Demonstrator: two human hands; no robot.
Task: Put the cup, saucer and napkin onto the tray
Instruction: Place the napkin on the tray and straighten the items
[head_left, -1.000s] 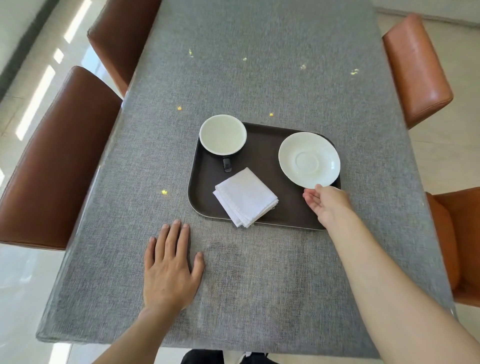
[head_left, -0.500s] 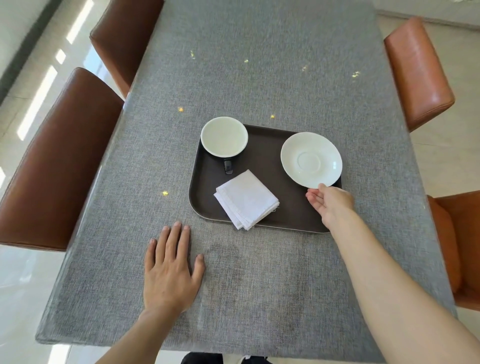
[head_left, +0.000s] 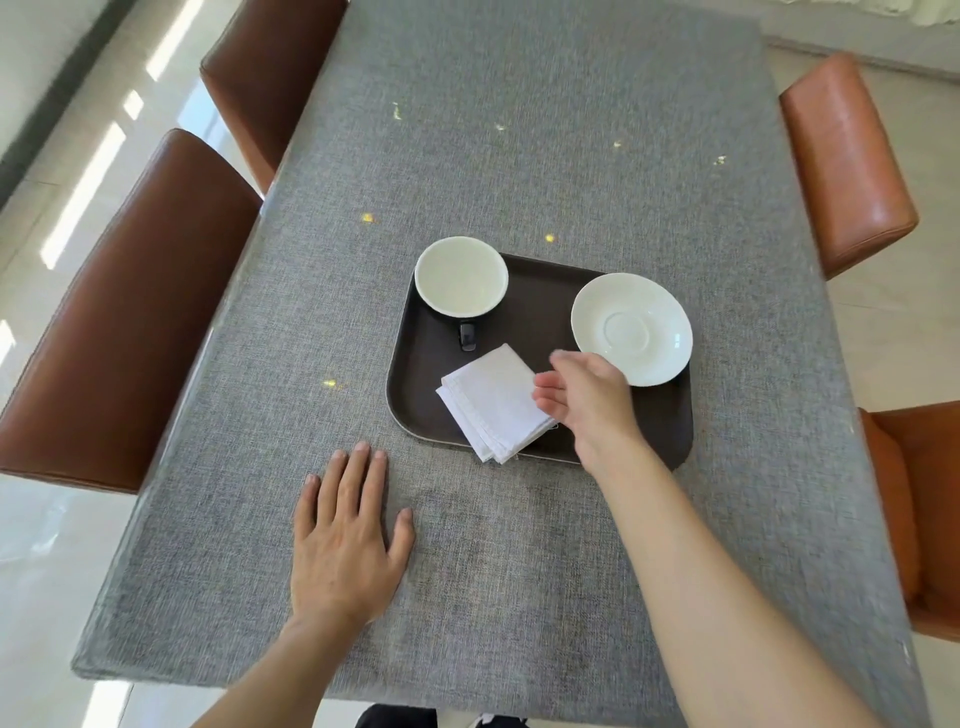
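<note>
A dark brown tray (head_left: 540, 291) lies on the grey table. In its far left corner stands a cup (head_left: 461, 275), white inside, dark outside, with its handle toward me. A white saucer (head_left: 631, 328) rests at the tray's right side. A folded white napkin (head_left: 493, 402) lies at the tray's near edge, one corner over the rim. My right hand (head_left: 584, 397) hovers over the tray just right of the napkin, fingers loosely apart and empty. My left hand (head_left: 345, 540) lies flat on the table in front of the tray.
The grey tablecloth (head_left: 519, 156) covers a long table. Brown leather chairs (head_left: 119, 322) stand along the left side and orange ones (head_left: 844, 166) along the right. The table's near edge runs just below my forearms.
My right hand has left the saucer's near rim and moved left toward the napkin. The saucer stays on the tray. My left hand has not moved.
</note>
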